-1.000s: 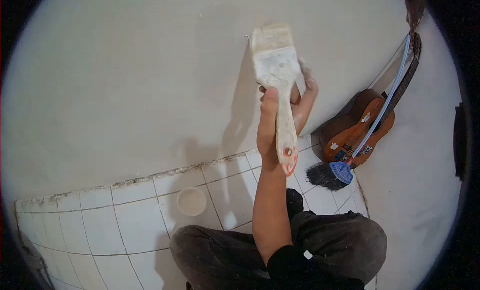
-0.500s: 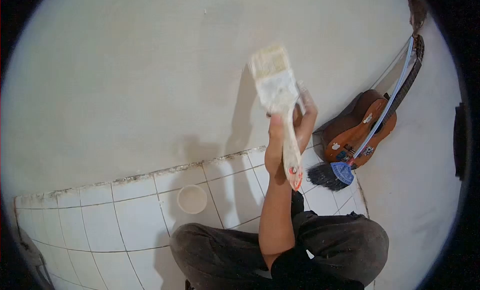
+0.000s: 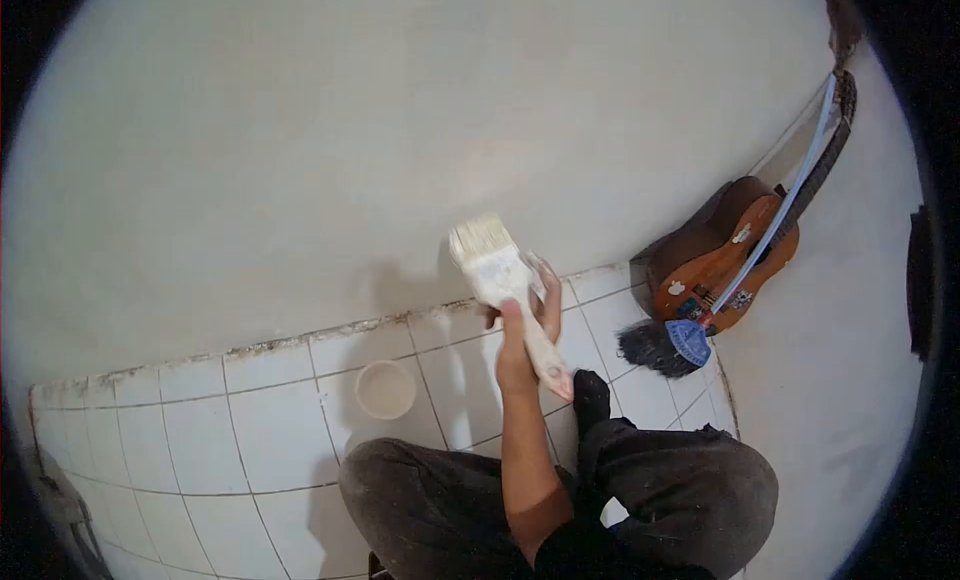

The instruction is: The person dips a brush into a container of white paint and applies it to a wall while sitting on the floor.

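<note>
My right hand is wrapped round a wide paintbrush, its thumb lying along the top of the handle. Pale paint coats the bristles and much of the handle, which ends in a reddish tip pointing back toward me. The bristles face up and left, overlapping the lower part of the pale wall in this view. Whitish smears mark the fingers. Left of the hand, a small round whitish tub stands on the tiled floor. My left hand is out of view.
An acoustic guitar with stickers leans in the right corner. A broom with black bristles and a pale blue stick rests against it. My crossed legs are on the white tiles. Dark cloth lies at the far left.
My right hand has come down and to the left with the paintbrush, from higher over the wall to near its bottom edge. The tub, guitar and broom stay put.
</note>
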Demonstrator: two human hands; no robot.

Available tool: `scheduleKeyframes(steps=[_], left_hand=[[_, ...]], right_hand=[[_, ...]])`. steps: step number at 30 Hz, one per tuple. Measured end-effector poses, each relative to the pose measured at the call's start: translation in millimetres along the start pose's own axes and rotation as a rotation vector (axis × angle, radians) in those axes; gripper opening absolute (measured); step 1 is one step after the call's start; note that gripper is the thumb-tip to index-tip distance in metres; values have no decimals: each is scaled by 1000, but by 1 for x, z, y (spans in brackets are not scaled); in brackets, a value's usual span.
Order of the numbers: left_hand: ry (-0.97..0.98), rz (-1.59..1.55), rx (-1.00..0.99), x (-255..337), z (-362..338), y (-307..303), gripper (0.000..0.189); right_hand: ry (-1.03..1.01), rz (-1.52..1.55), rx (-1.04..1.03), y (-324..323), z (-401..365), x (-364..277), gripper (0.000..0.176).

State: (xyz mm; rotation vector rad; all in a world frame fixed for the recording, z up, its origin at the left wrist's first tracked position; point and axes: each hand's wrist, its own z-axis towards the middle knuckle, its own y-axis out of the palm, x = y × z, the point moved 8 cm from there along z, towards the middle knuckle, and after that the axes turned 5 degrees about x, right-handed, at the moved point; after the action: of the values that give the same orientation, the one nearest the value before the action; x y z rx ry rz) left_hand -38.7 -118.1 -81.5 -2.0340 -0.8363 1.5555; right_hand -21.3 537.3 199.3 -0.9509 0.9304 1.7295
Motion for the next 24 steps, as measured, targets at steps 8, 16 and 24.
scheduleKeyframes(steps=[8,16,24], left_hand=[[-581,-695,333,-28,0,38,63],[-712,-804,295,-41,-5,3,57],[-739,-842,317,-43,-7,-1,56]], right_hand=[[117,-114,130,-39,-44,27,36],[110,-173,-509,21,-71,35,22],[180,-168,-656,42,-98,61,18]])
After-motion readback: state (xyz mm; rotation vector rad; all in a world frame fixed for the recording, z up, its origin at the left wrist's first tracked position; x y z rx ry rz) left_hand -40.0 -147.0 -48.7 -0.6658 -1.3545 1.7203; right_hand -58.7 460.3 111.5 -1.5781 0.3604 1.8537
